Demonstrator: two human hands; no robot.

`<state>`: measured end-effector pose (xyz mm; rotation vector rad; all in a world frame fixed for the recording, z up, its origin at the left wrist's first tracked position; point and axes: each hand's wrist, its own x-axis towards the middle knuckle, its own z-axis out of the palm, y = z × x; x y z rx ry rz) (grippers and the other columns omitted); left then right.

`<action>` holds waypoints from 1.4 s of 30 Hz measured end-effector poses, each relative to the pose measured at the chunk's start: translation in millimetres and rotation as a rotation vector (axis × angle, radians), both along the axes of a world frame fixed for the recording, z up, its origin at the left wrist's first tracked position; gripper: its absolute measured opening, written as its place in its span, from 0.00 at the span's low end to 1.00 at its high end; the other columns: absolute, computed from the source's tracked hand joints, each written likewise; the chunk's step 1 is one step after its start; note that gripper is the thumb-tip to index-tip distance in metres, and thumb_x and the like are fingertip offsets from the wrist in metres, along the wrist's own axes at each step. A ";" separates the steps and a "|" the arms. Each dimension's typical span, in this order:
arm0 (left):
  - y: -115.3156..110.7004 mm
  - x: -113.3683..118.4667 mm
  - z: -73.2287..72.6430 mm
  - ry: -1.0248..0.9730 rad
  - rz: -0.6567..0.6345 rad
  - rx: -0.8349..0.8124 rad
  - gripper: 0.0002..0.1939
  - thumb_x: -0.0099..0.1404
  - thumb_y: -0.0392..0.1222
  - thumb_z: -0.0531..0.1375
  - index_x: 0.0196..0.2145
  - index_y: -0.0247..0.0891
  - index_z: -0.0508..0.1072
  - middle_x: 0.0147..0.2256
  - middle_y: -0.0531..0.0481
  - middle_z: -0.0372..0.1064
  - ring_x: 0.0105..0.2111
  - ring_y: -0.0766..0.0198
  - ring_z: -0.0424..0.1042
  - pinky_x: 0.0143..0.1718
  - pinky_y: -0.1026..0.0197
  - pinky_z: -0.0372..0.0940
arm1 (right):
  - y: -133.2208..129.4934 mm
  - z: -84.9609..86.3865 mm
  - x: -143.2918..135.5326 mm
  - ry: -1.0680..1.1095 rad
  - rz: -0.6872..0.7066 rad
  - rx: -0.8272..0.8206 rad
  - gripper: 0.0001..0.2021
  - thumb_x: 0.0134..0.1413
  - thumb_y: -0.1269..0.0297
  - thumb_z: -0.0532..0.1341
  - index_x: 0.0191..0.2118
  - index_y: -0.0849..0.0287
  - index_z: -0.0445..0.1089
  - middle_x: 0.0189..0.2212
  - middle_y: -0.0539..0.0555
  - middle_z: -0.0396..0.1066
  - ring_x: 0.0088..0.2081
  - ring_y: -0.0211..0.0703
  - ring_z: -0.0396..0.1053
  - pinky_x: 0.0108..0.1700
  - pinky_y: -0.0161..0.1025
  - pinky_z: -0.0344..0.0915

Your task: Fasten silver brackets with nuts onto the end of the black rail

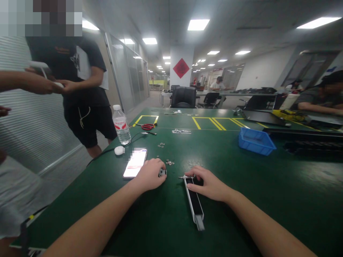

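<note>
My left hand [152, 175] is closed on a small grey metal piece with holes [162, 172], its fingertips pressing it at the table. Part of that piece is hidden under the fingers. My right hand [206, 182] grips the far end of a long, narrow white-framed part with a black face [195, 200]. This part lies on the green table, and a flat grey tab sticks out of its near end. A thin metal pin [182, 177] juts left from its far end. Several small metal nuts [169, 162] lie just beyond my left hand.
A lit phone [135, 164], a white round case [119, 150] and a water bottle [121, 125] stand or lie at left. Farther back are red-handled scissors [148, 126] and small strips [181, 131]. A blue bin [255, 141] sits at right. People stand beyond the table's left edge.
</note>
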<state>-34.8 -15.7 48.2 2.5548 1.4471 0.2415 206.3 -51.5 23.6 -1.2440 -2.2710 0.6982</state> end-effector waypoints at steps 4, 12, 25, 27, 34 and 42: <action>-1.2 2.6 -1.8 -0.028 0.058 0.049 0.18 0.57 0.36 0.56 0.46 0.38 0.70 0.46 0.44 0.67 0.47 0.52 0.65 0.48 0.52 0.61 | -0.2 0.1 -0.3 -0.001 -0.004 0.001 0.15 0.52 0.59 0.61 0.45 0.58 0.70 0.35 0.53 0.65 0.33 0.40 0.62 0.37 0.39 0.61; -3.7 16.7 -18.9 0.004 -0.087 0.168 0.21 0.62 0.36 0.51 0.53 0.39 0.66 0.54 0.46 0.64 0.55 0.55 0.59 0.57 0.46 0.49 | 0.7 -2.2 -1.4 0.005 -0.012 -0.013 0.15 0.52 0.58 0.61 0.45 0.59 0.69 0.36 0.54 0.66 0.32 0.39 0.61 0.36 0.38 0.62; 9.9 16.6 -27.5 0.003 -0.146 0.323 0.13 0.63 0.31 0.51 0.38 0.40 0.74 0.37 0.48 0.74 0.41 0.59 0.68 0.48 0.51 0.52 | 0.7 -2.6 -2.9 0.020 -0.019 -0.029 0.15 0.51 0.58 0.61 0.44 0.59 0.69 0.36 0.54 0.65 0.32 0.39 0.62 0.36 0.38 0.61; 11.5 17.5 -26.7 0.019 -0.145 0.323 0.13 0.64 0.31 0.51 0.37 0.40 0.74 0.36 0.48 0.73 0.40 0.59 0.68 0.47 0.52 0.52 | 0.8 -2.7 -3.1 0.016 -0.021 -0.031 0.15 0.51 0.58 0.61 0.43 0.59 0.69 0.36 0.54 0.66 0.32 0.39 0.62 0.36 0.38 0.61; 9.4 20.2 -22.3 0.048 -0.107 0.286 0.12 0.65 0.32 0.51 0.39 0.39 0.74 0.38 0.47 0.72 0.41 0.59 0.68 0.45 0.53 0.53 | 2.8 -5.8 -1.3 0.006 -0.015 -0.035 0.16 0.52 0.56 0.61 0.45 0.59 0.69 0.36 0.54 0.65 0.32 0.39 0.62 0.37 0.38 0.61; 9.6 19.7 -22.4 0.035 -0.107 0.262 0.11 0.66 0.32 0.52 0.39 0.39 0.73 0.38 0.48 0.73 0.41 0.59 0.68 0.47 0.52 0.51 | 3.5 -7.5 0.2 0.004 -0.010 -0.042 0.16 0.52 0.57 0.61 0.44 0.58 0.68 0.37 0.54 0.65 0.33 0.39 0.62 0.37 0.38 0.62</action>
